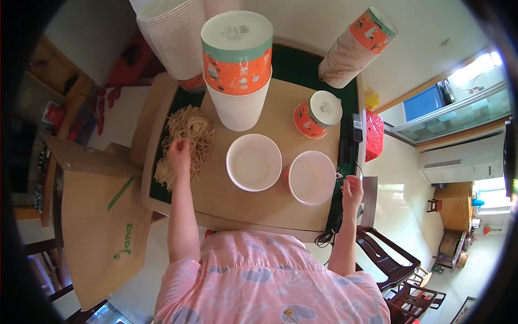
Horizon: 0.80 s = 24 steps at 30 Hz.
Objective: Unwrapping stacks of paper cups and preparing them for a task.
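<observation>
My left hand (179,154) rests on a heap of thin tan strands (190,129) at the table's left side, its fingers pinched together among them. Out at the right edge, my right hand (352,189) has curled fingers; whatever they hold is too small to make out. Beside it lie small pale and reddish bits (339,176). Two open paper tubs stand upright between my hands, a white-looking one (253,162) and one with an orange side (311,178). Both look bare inside. Behind them, a single orange and green paper tub (317,114) sits upside down.
A tall stack of upturned paper tubs (237,70) rises behind the open ones. More stacks stand at the back left (175,40) and back right (357,47). A dark device (357,128) lies along the right edge. A large cardboard box (102,221) is left of the table.
</observation>
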Tool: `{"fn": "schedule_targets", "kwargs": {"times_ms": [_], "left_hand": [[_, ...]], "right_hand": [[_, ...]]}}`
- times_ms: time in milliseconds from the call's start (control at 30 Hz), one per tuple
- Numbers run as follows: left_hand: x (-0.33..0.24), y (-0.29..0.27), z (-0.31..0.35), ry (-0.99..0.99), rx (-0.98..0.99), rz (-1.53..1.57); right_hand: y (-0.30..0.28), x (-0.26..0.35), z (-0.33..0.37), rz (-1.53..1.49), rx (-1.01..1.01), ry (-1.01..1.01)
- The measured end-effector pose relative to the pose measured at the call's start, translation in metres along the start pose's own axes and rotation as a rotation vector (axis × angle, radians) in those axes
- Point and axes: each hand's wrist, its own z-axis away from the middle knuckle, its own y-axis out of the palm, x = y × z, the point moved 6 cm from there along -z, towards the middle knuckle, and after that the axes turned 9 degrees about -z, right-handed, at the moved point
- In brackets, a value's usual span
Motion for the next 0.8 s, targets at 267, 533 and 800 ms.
{"fn": "schedule_targets", "kwargs": {"times_ms": [267,533,800], "left_hand": [[-0.013,0.035,0.003,0.384,0.316,-0.732],[-0.018,0.025,-0.003,0.339,0.217,-0.670],[-0.199,-0.118,0.069,0.525,-0.288,0.241]], "right_hand": [[0.037,0.044,0.015,-0.144,0.093,-0.098],[0.024,0.060,0.028,-0.102,0.086,-0.101],[0.067,0.083,0.074,-0.402,0.327,0.001]]}}
